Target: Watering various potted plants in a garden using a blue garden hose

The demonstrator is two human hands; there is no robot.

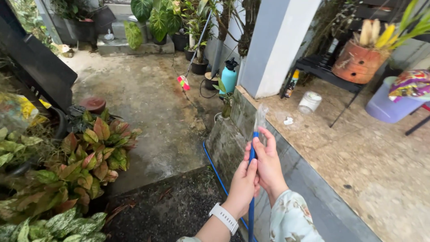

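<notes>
From the head camera, the left hand (244, 181), a white watch (224, 218) on its wrist, wraps closed around a blue hose (251, 154) held upright. The right hand (267, 163) grips the same hose just above, fingers folded tight. Water (260, 117) spurts from the hose end above both hands. Red-green plants (96, 148) sit well left of them.

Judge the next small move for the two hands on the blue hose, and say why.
Probably tilt the blue hose left toward the potted plants: both the left hand and right hand grip it upright near its end, and water leaves the tip pointing up.
</notes>
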